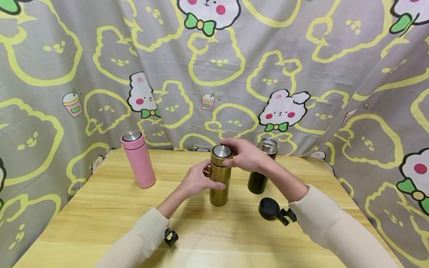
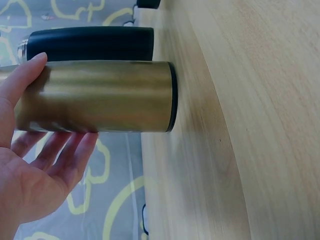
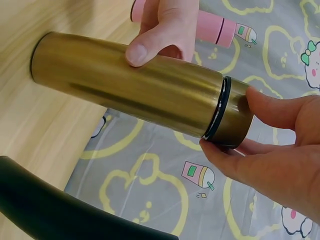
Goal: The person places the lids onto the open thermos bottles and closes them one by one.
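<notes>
A gold thermos flask [image 1: 219, 186] stands upright near the middle of the wooden table. My left hand [image 1: 197, 179] grips its body from the left, thumb across the front and fingers behind. With thumb and fingers my right hand [image 1: 246, 154] holds the gold lid [image 3: 235, 112], which has a silver disc on top. In the right wrist view a dark gap with a thin pale line shows between lid and body. Behind my right forearm stands a black thermos flask [image 1: 258, 182], its steel neck bare. A round black lid [image 1: 269, 208] lies on the table in front of it.
A pink thermos flask [image 1: 139, 163] with its lid on stands at the left of the table [image 1: 100, 212]. A patterned grey curtain [image 1: 228, 74] hangs along the table's back edge and both sides.
</notes>
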The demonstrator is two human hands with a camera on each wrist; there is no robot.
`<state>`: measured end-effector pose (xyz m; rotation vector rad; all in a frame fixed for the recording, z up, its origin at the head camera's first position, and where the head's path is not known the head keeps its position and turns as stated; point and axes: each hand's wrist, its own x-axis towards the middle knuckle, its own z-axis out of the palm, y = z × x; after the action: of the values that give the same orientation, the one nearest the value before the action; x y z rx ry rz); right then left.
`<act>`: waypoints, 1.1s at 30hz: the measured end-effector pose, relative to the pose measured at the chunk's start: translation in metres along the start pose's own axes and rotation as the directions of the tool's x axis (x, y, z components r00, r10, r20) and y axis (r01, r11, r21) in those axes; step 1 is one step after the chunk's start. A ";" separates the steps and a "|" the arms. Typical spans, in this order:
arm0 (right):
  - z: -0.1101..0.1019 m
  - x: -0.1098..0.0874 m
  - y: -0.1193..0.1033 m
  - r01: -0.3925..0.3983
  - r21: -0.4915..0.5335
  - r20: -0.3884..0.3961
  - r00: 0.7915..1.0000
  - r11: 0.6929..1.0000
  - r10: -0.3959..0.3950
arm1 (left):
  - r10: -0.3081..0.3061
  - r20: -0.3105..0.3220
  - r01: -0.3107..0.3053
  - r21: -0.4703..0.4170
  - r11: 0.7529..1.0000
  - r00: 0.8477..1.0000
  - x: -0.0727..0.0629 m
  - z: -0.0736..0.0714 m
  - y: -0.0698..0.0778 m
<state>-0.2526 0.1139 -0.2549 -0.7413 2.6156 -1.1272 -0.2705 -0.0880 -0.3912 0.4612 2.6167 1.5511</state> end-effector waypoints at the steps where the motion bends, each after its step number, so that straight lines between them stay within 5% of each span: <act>1: 0.000 0.000 0.000 -0.010 -0.009 -0.014 1.000 1.000 0.010 | 0.001 -0.001 -0.001 0.002 1.000 1.000 0.000 0.000 0.000; 10: 0.010 0.000 0.001 -0.095 -0.145 -0.203 0.977 0.985 0.064 | 0.007 -0.011 -0.007 0.012 1.000 1.000 0.000 0.001 0.000; 17: 0.014 0.001 0.002 -0.103 -0.172 -0.247 0.967 0.980 0.058 | 0.020 -0.013 -0.020 0.012 1.000 1.000 -0.001 0.001 -0.001; 26: 0.008 0.002 0.001 -0.103 -0.147 -0.153 0.985 0.984 0.080 | 0.004 -0.006 -0.004 0.006 1.000 1.000 0.000 0.000 -0.001; 33: -0.003 0.000 -0.001 -0.085 0.023 0.004 0.996 0.996 0.085 | -0.012 0.011 0.012 -0.009 1.000 1.000 0.000 0.000 0.001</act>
<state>-0.2536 0.1146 -0.2521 -0.6202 2.6004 -1.1291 -0.2703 -0.0880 -0.3906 0.4512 2.5986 1.5512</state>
